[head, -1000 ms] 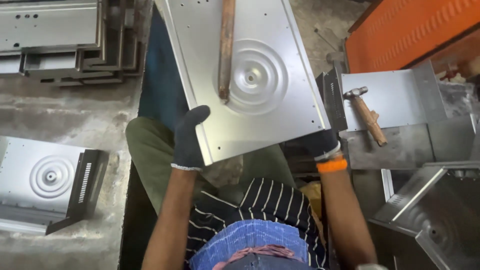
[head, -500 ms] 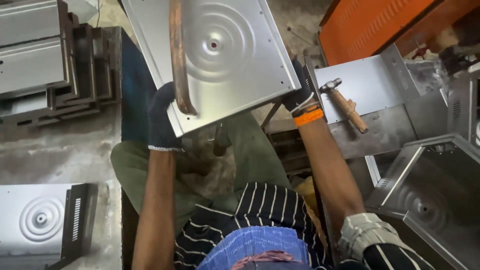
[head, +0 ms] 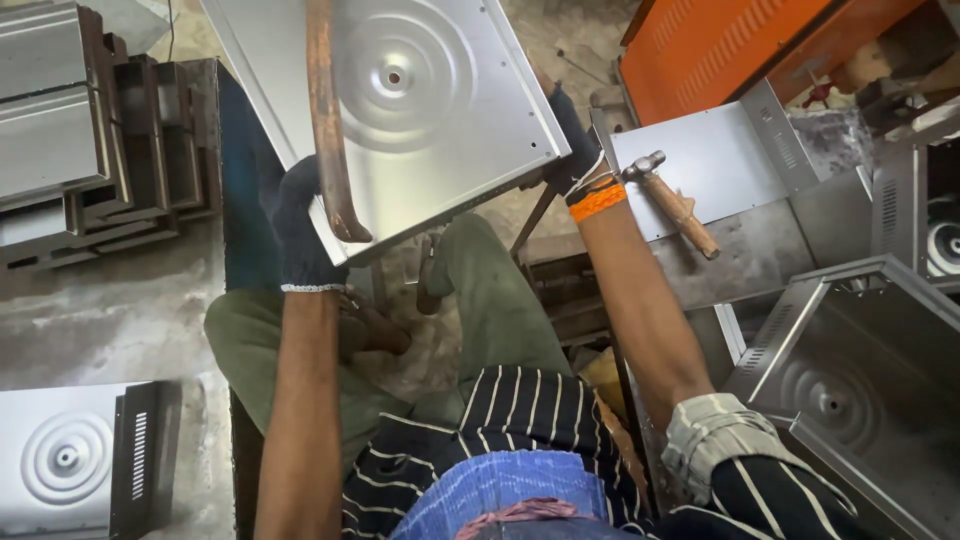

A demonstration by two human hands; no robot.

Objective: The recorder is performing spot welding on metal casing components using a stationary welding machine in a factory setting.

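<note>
Lifted higher and tilted further than a moment ago, the metal panel point(head: 420, 110) now runs off the top of the view, and both forearms reach further up to carry it. Left hand point(head: 300, 235), in a dark knitted glove with a pale cuff, is clamped on the panel's near left corner, fingers wrapped up over the edge, arm stretched nearly straight. Right hand point(head: 572, 140), also dark-gloved with an orange band at the wrist, grips the panel's right corner, elbow bent and a rolled sleeve bunched at it. The hands are well apart, one on each near corner.

Between them the panel is a bright, silvery square sheet with folded edges, stamped with concentric rings around a small centre hole. A rusty brown bar point(head: 325, 120) lies down its left part, its curved end just beside the left hand's fingers.

Just right of the right wrist a hammer point(head: 675, 205) with a wooden handle lies on a flat grey sheet point(head: 720, 160). Left of the left hand stands a stack of folded metal trays point(head: 90, 140).
</note>
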